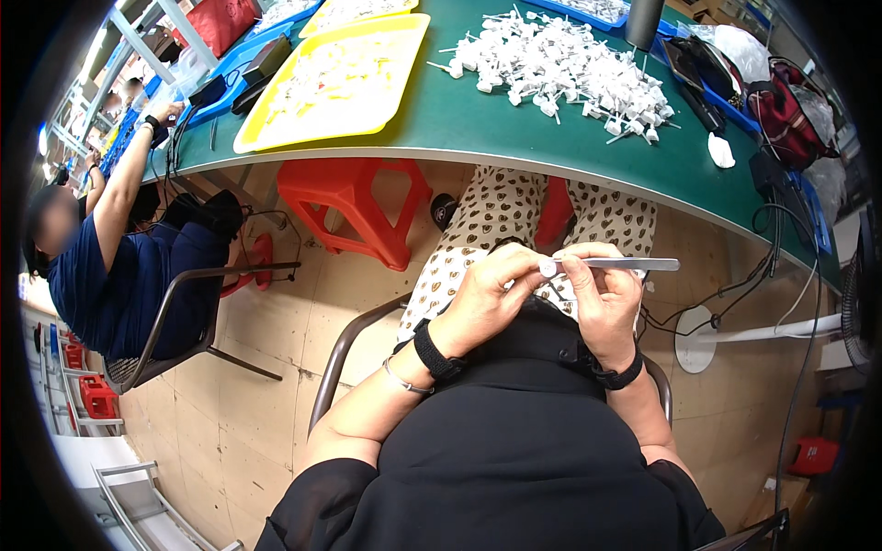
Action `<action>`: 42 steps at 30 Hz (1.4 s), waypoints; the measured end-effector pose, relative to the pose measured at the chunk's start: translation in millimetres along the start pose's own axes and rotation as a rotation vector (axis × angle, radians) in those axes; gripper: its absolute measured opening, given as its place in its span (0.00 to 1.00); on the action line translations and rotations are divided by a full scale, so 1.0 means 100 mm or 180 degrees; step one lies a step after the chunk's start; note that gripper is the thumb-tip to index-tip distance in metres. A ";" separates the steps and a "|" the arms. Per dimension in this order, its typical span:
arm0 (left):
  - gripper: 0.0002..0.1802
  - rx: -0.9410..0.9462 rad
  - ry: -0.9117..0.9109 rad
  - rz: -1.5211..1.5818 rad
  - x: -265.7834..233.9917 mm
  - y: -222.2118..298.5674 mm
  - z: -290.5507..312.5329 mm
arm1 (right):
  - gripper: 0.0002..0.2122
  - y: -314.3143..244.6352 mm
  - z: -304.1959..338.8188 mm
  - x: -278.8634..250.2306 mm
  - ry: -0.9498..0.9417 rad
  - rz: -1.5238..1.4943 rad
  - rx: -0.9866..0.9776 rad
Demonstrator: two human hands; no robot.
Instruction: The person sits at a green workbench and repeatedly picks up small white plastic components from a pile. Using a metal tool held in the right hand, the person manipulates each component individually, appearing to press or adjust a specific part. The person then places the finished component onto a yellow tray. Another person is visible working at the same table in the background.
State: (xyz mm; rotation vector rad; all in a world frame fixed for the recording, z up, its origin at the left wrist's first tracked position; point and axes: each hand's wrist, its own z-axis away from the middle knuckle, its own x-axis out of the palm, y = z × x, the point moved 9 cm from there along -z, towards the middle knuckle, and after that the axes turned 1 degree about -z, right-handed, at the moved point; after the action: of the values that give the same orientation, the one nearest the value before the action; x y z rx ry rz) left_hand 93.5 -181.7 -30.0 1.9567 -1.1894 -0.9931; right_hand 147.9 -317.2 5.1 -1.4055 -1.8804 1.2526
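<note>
Above my lap, my left hand (490,294) pinches a small white round plastic piece (548,267) between thumb and fingertips. My right hand (606,301) grips metal tweezers (643,264), whose blunt end sticks out to the right. Their tips meet the white piece or come very close; my fingers partly hide the spot. Beyond my hands, on the green table (386,138), lies a big loose heap of white plastic parts (560,69) with thin stems. Left of the heap stands a yellow tray (401,87) with small pale pieces in it.
Another yellow tray (317,20) sits farther back. A grey cylinder (644,23) stands behind the heap, and a dark red bag (788,115) is at the right. Below are a red stool (354,207) and hanging cables (776,211). A co-worker in blue (138,285) sits at the left.
</note>
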 end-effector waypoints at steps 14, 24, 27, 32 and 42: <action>0.09 -0.0036 -0.0029 -0.0032 0.00 0.00 -0.01 | 0.03 -0.02 -0.01 0.01 -0.0046 0.0169 -0.0120; 0.08 -0.0028 -0.0046 -0.0021 -0.01 0.03 -0.02 | 0.04 0.00 0.00 0.01 -0.0031 -0.0001 0.0012; 0.08 -0.0023 -0.0036 -0.0035 -0.01 0.03 -0.02 | 0.04 -0.01 -0.01 0.02 -0.0062 0.0110 -0.0074; 0.08 -0.0024 -0.0034 -0.0026 -0.01 0.03 -0.02 | 0.03 -0.09 -0.02 0.03 -0.0108 0.0472 -0.0432; 0.07 -0.0114 -0.0110 0.0204 0.02 -0.03 0.00 | 0.03 0.07 0.00 0.00 -0.0098 -0.0055 0.0067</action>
State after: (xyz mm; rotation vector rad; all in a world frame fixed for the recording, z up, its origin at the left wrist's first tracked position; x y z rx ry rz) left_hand 95.4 -182.6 -32.5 1.8690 -1.2372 -1.0121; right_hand 151.3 -316.7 -0.7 -1.3639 -1.8901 1.2889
